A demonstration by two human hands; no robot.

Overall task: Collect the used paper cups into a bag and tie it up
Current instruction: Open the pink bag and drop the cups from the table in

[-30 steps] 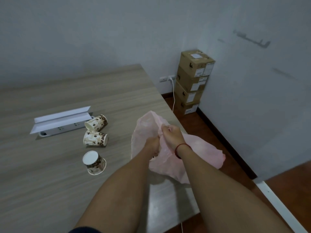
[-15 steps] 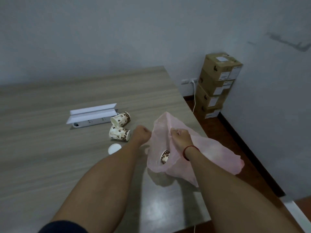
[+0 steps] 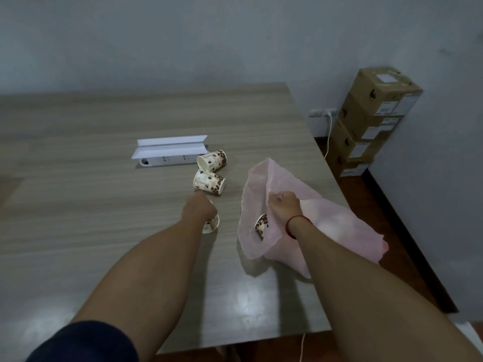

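A thin pink bag (image 3: pixel 337 226) lies on the wooden table (image 3: pixel 78 205) near its right edge. My right hand (image 3: pixel 283 207) pinches the bag's rim and holds the mouth open toward the left. One bean-patterned paper cup (image 3: pixel 262 226) shows inside the mouth. My left hand (image 3: pixel 200 211) is closed over an upside-down cup (image 3: pixel 211 225) on the table, hiding most of it. Two more cups lie on their sides beyond it: a nearer cup (image 3: pixel 209 182) and a farther cup (image 3: pixel 213 159).
A white power strip with a folded white cover (image 3: pixel 170 150) lies behind the cups. A stack of cardboard boxes (image 3: pixel 371 121) stands on the floor by the wall at right, beside a wall socket (image 3: pixel 322 112) with a white cable. The table's right edge is close to the bag.
My left hand left the bag, crossed to the left and came down on the upside-down cup. My right hand kept hold of the bag rim. The view swung left.
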